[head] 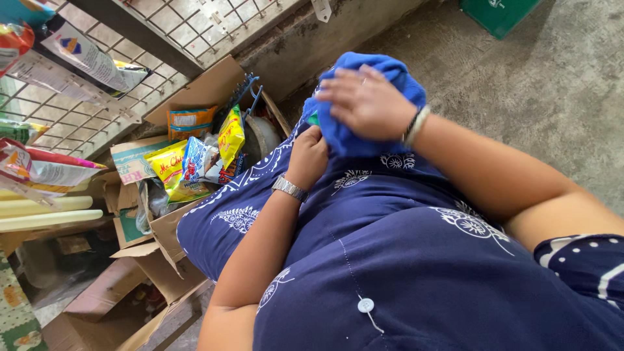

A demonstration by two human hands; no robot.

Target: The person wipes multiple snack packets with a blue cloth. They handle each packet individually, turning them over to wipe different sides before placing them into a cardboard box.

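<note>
A bright blue cloth (pixel 348 133) is bunched up against the front of my dark blue patterned dress (pixel 390 247). My right hand (pixel 367 101) lies flat over the top of the cloth, pressing it, with bangles at the wrist. My left hand (pixel 307 156), wearing a metal watch, is closed around the cloth's lower left part. A small bit of green shows at the cloth's left edge.
An open cardboard box (pixel 195 91) at the left holds yellow and blue snack packets (pixel 195 159). More cardboard boxes (pixel 143 286) lie below it. A wire rack (pixel 130 71) with hanging packets runs along the upper left. Concrete floor (pixel 539 97) lies at the right, a green crate (pixel 497 13) at the top.
</note>
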